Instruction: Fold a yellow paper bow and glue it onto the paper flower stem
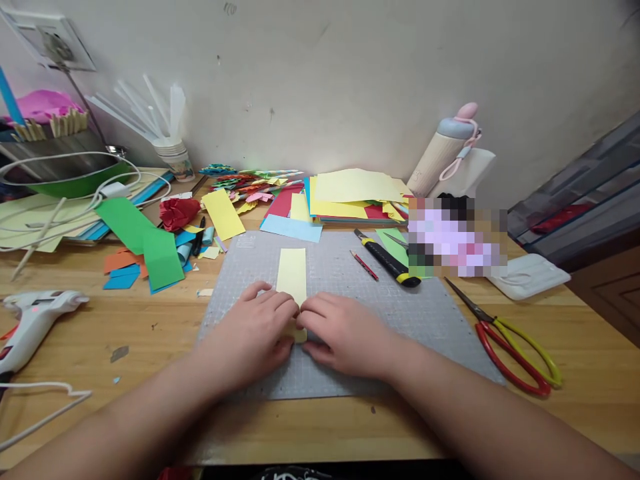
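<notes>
A pale yellow paper strip (pixel 291 272) lies lengthwise on the grey cutting mat (pixel 340 380), its far end flat and pointing away from me. My left hand (pixel 255 327) grips the near part of the strip from the left, fingers curled together. From the right, my right hand (pixel 345 333) pinches the same near part, its fingertips almost touching those of the left. The fingers hide much of the near end, so I cannot tell whether it is folded. To the right on the mat are a red pencil (pixel 365 265) and a black and yellow utility knife (pixel 387 259).
Red and yellow handled scissors (pixel 520 353) lie at the mat's right edge. A white glue gun (pixel 37 327) rests at far left. Green paper pieces (pixel 135 230) lie left of the mat, stacked coloured paper (pixel 360 187) behind it. A bottle (pixel 440 150) leans against the wall.
</notes>
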`<action>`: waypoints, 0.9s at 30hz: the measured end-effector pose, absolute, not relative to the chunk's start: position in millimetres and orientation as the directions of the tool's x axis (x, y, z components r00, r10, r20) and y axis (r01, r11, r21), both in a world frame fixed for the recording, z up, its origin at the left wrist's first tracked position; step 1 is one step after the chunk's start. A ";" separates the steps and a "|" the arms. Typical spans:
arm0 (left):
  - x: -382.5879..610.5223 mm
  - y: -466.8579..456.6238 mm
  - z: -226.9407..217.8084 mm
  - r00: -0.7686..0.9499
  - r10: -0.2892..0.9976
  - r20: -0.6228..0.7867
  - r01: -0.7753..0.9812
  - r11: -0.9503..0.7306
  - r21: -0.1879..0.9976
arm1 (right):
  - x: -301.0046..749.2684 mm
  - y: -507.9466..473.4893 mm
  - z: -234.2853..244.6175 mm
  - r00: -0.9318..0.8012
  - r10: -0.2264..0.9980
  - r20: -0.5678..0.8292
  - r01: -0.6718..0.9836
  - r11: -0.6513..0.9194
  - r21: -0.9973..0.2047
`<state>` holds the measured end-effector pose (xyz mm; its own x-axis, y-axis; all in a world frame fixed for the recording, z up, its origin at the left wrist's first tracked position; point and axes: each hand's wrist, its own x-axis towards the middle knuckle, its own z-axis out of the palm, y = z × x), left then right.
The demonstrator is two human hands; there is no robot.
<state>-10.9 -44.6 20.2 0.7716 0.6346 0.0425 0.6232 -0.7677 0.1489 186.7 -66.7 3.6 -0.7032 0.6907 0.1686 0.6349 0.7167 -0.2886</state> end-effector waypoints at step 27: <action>-16.7 -30.1 20.3 0.667 0.716 0.206 0.547 -0.659 0.517 | 187.8 -55.6 -8.9 -0.425 0.897 0.125 0.383 0.303 -0.872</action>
<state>-16.7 -30.1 20.3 0.6672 0.7158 0.2059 0.5472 -0.6586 0.5166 187.8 -55.6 -8.9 -0.4245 0.8968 0.1248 0.3835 0.3030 -0.8724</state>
